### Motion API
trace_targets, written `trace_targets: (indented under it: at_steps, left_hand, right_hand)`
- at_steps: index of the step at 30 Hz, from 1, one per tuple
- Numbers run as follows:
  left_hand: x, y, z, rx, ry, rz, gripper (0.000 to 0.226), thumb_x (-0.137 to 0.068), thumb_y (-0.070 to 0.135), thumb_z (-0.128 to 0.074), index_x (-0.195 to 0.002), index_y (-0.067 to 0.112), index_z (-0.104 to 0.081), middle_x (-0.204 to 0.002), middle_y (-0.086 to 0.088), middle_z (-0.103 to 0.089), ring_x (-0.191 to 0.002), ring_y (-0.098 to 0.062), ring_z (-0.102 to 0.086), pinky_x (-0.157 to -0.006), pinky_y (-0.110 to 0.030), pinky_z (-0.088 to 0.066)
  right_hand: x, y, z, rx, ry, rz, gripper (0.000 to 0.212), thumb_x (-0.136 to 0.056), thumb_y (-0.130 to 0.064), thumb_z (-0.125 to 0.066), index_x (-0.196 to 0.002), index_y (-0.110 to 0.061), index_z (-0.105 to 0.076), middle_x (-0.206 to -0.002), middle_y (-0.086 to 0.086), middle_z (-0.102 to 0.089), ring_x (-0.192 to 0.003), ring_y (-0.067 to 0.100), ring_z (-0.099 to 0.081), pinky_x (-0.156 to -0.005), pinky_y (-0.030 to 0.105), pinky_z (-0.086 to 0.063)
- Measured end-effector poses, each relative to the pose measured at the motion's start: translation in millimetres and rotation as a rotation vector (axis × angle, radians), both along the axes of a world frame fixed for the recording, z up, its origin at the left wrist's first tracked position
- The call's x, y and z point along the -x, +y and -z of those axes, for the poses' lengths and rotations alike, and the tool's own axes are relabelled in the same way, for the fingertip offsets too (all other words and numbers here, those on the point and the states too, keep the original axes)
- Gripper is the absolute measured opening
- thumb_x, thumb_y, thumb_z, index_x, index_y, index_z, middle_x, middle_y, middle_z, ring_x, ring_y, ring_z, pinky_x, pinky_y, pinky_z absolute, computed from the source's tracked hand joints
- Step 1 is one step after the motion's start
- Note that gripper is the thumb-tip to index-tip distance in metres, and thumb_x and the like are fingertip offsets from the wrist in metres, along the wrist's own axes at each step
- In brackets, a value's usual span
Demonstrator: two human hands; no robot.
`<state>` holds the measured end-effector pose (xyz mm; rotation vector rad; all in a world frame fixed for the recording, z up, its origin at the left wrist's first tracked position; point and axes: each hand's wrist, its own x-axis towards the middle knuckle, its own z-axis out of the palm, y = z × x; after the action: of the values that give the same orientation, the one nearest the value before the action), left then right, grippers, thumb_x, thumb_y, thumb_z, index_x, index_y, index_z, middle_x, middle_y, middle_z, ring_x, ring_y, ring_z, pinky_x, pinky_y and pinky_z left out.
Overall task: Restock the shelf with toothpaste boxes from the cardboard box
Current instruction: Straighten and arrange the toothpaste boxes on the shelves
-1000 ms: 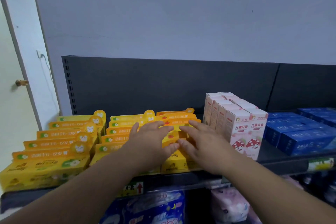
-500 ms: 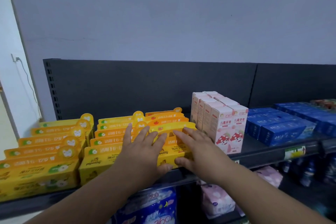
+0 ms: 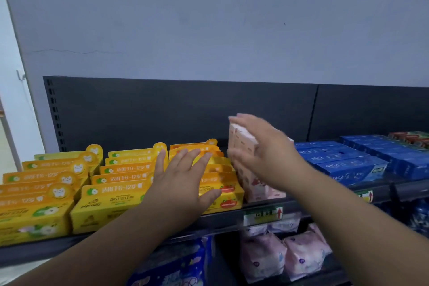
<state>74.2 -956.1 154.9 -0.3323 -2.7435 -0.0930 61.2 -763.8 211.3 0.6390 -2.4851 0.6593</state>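
Observation:
Rows of yellow toothpaste boxes (image 3: 116,193) fill the left of the dark top shelf (image 3: 232,218), with orange-yellow ones (image 3: 222,193) in the third row. My left hand (image 3: 183,181) lies flat, fingers straight, on the orange-yellow row. To the right stand upright pink and white toothpaste boxes (image 3: 241,144). My right hand (image 3: 267,153), blurred, has spread fingers over their left side and top. The cardboard box is out of view.
Blue boxes (image 3: 343,165) lie in rows right of the pink ones, with red and green packs (image 3: 411,137) at the far right. Price tags (image 3: 262,215) hang on the shelf's front edge. Below are blue (image 3: 171,269) and pink soft packs (image 3: 283,253). A grey wall rises behind.
My right hand has left the orange-yellow row and moved up and right onto the pink boxes. My left hand stays on the yellow boxes. The view has shifted right.

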Motion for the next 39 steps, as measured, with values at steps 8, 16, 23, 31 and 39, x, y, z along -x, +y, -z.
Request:
trace_targets:
  at_steps: [8,16,23,31,39]
  left_hand:
    - [6.1,90.5,-25.9,-0.788,-0.175,0.117,0.058,-0.098,0.048,-0.034,-0.151,0.03,-0.02,-0.152,0.017,-0.028,-0.131,0.008,-0.029,-0.101,-0.012,-0.027]
    - [30.9,139.4,-28.3,-0.942,-0.114,0.044,0.046,-0.1,0.049,-0.029,-0.142,0.033,-0.038,-0.141,0.011,-0.043,-0.13,-0.013,-0.043,-0.107,-0.042,-0.038]
    - [27.7,163.9,-26.6,-1.115,-0.114,-0.042,0.023,-0.101,0.034,-0.034,-0.104,0.055,-0.044,-0.103,0.011,-0.066,-0.093,-0.012,-0.067,-0.088,-0.042,-0.053]
    - [19.4,178.6,-28.7,-1.032,-0.002,-0.131,0.044,-0.104,0.024,-0.033,-0.147,0.03,-0.029,-0.103,0.023,-0.045,-0.08,0.006,-0.046,-0.082,-0.022,-0.037]
    - [19.4,181.3,-28.6,-1.01,0.026,-0.181,0.042,-0.103,0.024,-0.034,-0.145,0.029,-0.032,-0.117,0.009,-0.057,-0.103,-0.014,-0.058,-0.092,-0.039,-0.051]
  right_hand:
    - [32.7,99.2,-5.4,0.236,-0.282,0.082,0.073,-0.087,-0.057,-0.059,-0.15,-0.04,-0.026,-0.156,-0.011,-0.032,-0.14,0.013,-0.034,-0.107,0.032,-0.034]
    - [60.1,113.2,12.8,0.285,-0.465,-0.103,0.055,-0.099,-0.051,-0.039,-0.151,-0.036,-0.027,-0.147,-0.012,-0.043,-0.128,0.009,-0.045,-0.1,0.025,-0.035]
    - [64.9,112.8,18.7,0.293,-0.586,-0.225,0.057,-0.101,-0.051,-0.034,-0.154,-0.04,-0.014,-0.141,-0.003,-0.052,-0.11,0.011,-0.053,-0.092,0.026,-0.039]
    - [62.9,115.6,19.1,0.286,-0.578,-0.281,0.056,-0.104,-0.043,-0.034,-0.154,-0.037,-0.011,-0.144,0.002,-0.049,-0.113,0.014,-0.053,-0.092,0.026,-0.039]
    - [58.0,116.5,19.0,0.268,-0.563,-0.302,0.059,-0.104,-0.042,-0.035,-0.155,-0.033,-0.008,-0.146,0.001,-0.048,-0.121,0.017,-0.053,-0.101,0.03,-0.042]
